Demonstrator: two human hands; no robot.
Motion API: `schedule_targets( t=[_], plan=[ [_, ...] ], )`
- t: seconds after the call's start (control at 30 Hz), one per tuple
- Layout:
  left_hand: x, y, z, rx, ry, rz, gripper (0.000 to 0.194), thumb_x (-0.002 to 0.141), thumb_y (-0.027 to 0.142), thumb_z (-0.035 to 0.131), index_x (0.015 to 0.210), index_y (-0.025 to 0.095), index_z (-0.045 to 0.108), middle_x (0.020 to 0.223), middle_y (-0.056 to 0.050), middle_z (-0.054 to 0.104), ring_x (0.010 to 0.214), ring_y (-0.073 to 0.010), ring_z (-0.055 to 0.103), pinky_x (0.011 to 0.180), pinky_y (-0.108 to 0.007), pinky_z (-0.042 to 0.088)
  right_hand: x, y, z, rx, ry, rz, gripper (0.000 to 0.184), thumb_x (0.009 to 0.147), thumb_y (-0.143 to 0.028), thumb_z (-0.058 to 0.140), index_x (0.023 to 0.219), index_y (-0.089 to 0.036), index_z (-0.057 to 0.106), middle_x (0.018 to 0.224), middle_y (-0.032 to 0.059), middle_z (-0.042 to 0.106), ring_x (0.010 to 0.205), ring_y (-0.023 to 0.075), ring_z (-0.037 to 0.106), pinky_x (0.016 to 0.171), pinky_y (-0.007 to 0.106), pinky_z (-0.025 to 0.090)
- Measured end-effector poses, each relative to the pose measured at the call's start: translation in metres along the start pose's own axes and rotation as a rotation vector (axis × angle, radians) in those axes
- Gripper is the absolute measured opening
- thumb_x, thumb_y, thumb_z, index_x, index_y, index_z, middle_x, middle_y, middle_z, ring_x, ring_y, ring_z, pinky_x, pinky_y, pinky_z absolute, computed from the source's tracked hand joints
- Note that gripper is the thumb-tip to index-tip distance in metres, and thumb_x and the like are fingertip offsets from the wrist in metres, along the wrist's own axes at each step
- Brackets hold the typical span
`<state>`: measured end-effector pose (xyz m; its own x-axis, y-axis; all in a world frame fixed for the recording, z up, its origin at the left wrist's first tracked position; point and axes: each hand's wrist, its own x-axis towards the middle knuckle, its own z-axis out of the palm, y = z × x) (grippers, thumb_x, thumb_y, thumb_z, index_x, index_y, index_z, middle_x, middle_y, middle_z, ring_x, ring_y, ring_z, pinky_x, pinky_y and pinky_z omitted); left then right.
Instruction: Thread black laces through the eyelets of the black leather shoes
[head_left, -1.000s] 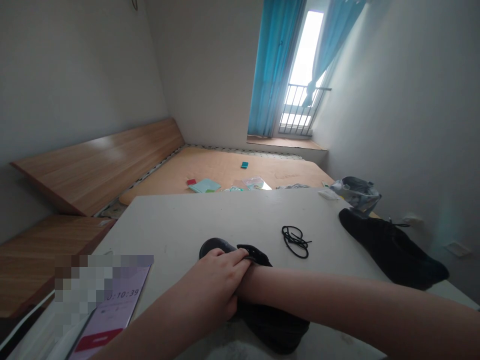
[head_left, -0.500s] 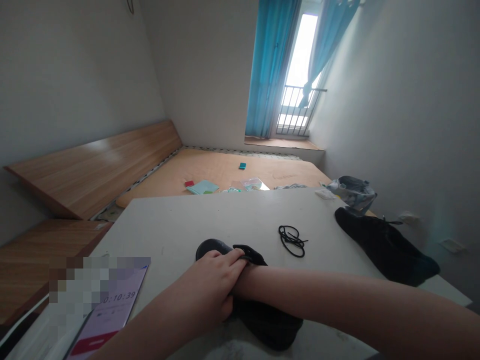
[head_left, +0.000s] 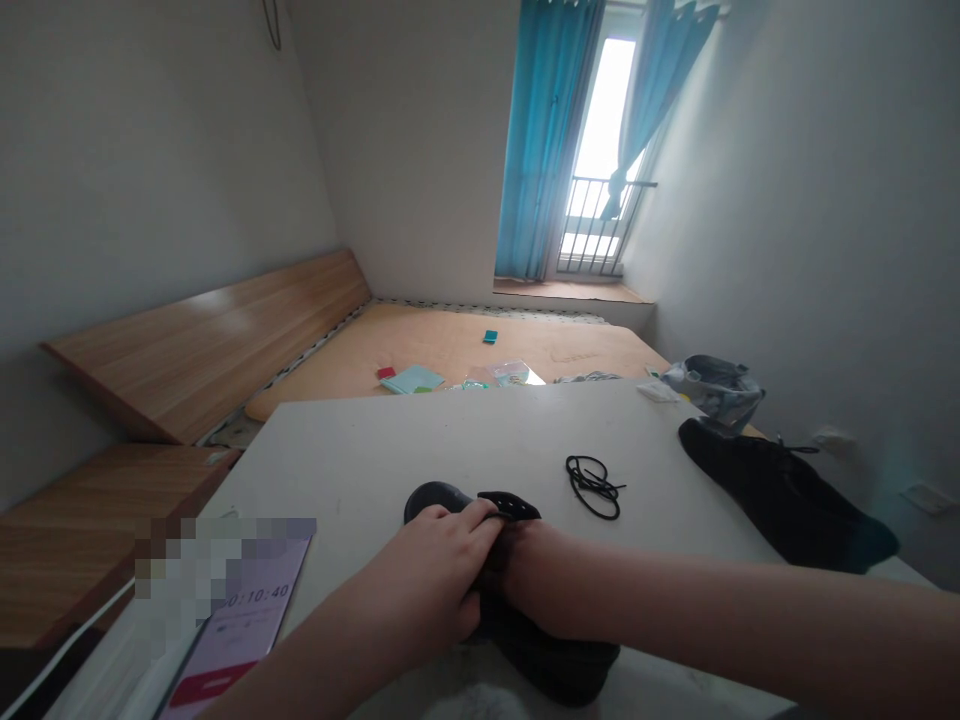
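- A black shoe (head_left: 525, 600) lies on the white table (head_left: 420, 440), close to the near edge, its toe pointing away from the person.
- The left hand (head_left: 439, 580) grips the shoe's upper from the left side, fingers curled together and pressing on the collar.
- The right hand (head_left: 536, 575) goes into the shoe's opening; its fingers are hidden inside, so it cannot be told whether they are spread or closed.
- The shoe carries no lace: a loose black lace (head_left: 592, 485) lies coiled on the table just beyond and to the right, apart from both hands. As a judgement, the lace is out and the work inside the shoe is under way; the lace has not been threaded back.
- A second black shoe (head_left: 780, 495) rests at the right edge of the table, well apart, untouched.
- A phone (head_left: 232, 630) at the near left shows a timer that reads 0:10:40, with a red button beneath; the part above is blurred.
- No brand or label can be read on either shoe.
- A bare mattress (head_left: 465, 345) with small coloured items lies beyond the table.
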<state>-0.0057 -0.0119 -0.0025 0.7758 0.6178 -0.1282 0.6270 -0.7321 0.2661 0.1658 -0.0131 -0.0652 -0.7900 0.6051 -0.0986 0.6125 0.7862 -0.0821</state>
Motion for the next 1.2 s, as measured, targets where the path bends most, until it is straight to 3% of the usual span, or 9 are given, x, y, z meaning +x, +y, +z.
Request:
schedule_targets(
  t=[0.17,0.3,0.43,0.7,0.77,0.87,1.0,1.13,1.2],
  plan=[
    [-0.001,0.002,-0.001,-0.002,-0.001,0.01,0.06,0.073,0.014,0.054,0.133,0.013,0.052,0.139,-0.013,0.052,0.11,-0.0299,0.059,0.095,-0.042,0.047,-0.028,0.009,-0.024,-0.037,-0.112,-0.151,0.017,0.061,-0.004,0.071,0.071,-0.018,0.074,0.082,0.0096,0.076,0.105,0.0327,0.063,0.112,0.048,0.03],
    [-0.002,0.003,-0.005,-0.007,0.006,0.014,0.06,0.074,0.013,0.054,0.134,0.014,0.05,0.139,-0.012,0.052,0.111,-0.0291,0.059,0.096,-0.042,0.046,-0.04,0.009,-0.03,0.024,-0.141,-0.111,0.039,0.046,0.006,0.068,0.036,-0.025,0.048,0.051,-0.0026,0.065,0.086,0.0244,0.068,0.114,0.043,0.026],
    [-0.001,0.004,-0.006,-0.005,0.007,0.019,0.06,0.074,0.012,0.055,0.134,0.013,0.05,0.139,-0.013,0.052,0.112,-0.0297,0.058,0.096,-0.043,0.046,-0.044,0.01,-0.031,0.13,-0.203,-0.06,0.047,0.044,0.005,0.067,0.032,-0.025,0.033,0.043,-0.0072,0.055,0.064,0.0183,0.065,0.115,0.042,0.025],
    [-0.001,0.002,-0.004,-0.004,0.022,0.022,0.055,0.075,0.013,0.057,0.13,0.015,0.054,0.137,-0.013,0.054,0.11,-0.0299,0.06,0.095,-0.043,0.048,-0.032,0.008,-0.043,0.347,-0.366,0.046,0.055,0.046,0.001,0.064,0.028,-0.028,0.021,0.028,-0.011,0.02,0.056,0.0217,0.06,0.117,0.043,0.015],
    [0.0,0.002,-0.006,-0.004,0.028,0.027,0.054,0.076,0.012,0.057,0.13,0.015,0.054,0.135,-0.012,0.056,0.11,-0.0297,0.06,0.095,-0.044,0.047,-0.034,0.008,-0.062,0.407,-0.415,0.042,0.048,0.048,0.003,0.062,0.03,-0.028,0.03,0.03,-0.0114,0.026,0.059,0.0208,0.062,0.118,0.043,0.013],
    [0.0,0.008,-0.009,0.031,0.054,0.03,0.046,0.082,0.011,0.054,0.128,0.014,0.057,0.135,-0.012,0.056,0.112,-0.0289,0.059,0.097,-0.043,0.047,-0.045,0.006,-0.092,0.471,-0.479,0.063,0.031,0.056,-0.001,0.071,0.046,-0.028,0.056,0.049,-0.01,0.058,0.076,0.0203,0.069,0.118,0.046,0.009],
    [-0.002,0.024,-0.005,0.083,0.08,0.008,0.035,0.094,0.028,0.051,0.123,0.012,0.062,0.135,-0.018,0.056,0.108,-0.0317,0.061,0.089,-0.045,0.051,-0.066,-0.011,-0.091,0.172,-0.321,0.081,0.021,0.061,-0.01,0.08,0.075,-0.023,0.071,0.078,0.002,0.075,0.081,0.0242,0.072,0.117,0.053,0.012],
    [-0.003,0.039,0.007,0.076,0.103,0.024,0.039,0.096,0.028,0.041,0.12,0.008,0.063,0.128,-0.021,0.061,0.115,-0.0346,0.057,0.094,-0.049,0.048,-0.078,-0.029,-0.046,-0.028,-0.022,0.019,0.024,0.066,-0.017,0.079,0.088,-0.019,0.068,0.069,0.0015,0.075,0.063,0.0199,0.071,0.101,0.04,0.044],
    [-0.003,0.042,0.012,0.051,0.079,0.028,0.037,0.091,0.023,0.042,0.116,0.008,0.066,0.126,-0.019,0.062,0.113,-0.0338,0.059,0.096,-0.049,0.047,-0.077,-0.036,-0.024,-0.05,0.163,-0.021,0.01,0.076,-0.018,0.071,0.082,-0.021,0.064,0.058,-0.0041,0.07,0.051,0.015,0.064,0.084,0.032,0.051]
  ],
)
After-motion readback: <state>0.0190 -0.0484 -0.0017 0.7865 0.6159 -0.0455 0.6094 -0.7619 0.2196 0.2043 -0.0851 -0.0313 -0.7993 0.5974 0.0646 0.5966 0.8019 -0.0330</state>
